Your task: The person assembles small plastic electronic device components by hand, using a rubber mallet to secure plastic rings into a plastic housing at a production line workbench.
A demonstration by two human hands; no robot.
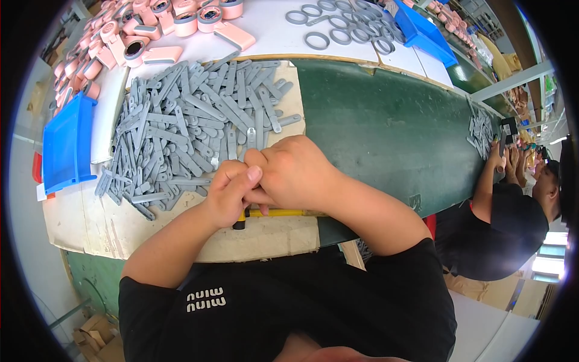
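My left hand (227, 192) and my right hand (297, 170) meet just in front of a heap of grey strips. Both are closed, with the fingers curled and pressed against each other. Whatever lies between them is hidden. The flat grey strips (175, 133) have rounded ends, some with a small hole, and they overlap in a loose heap on a pale board (90, 208). One strip (251, 137) ends just beyond my fingers; I cannot tell whether I touch it. Below my hands lies a tool with a yellow shaft (286, 212) and a black end (239, 223), partly covered by them.
Pink housings (142, 30) are piled at the far left, and grey rings (338, 24) lie farther back. Blue trays stand at the left (68, 142) and far right (422, 31). A green work surface (374, 133) stretches right, where another person (500, 223) works beside more grey strips (481, 133).
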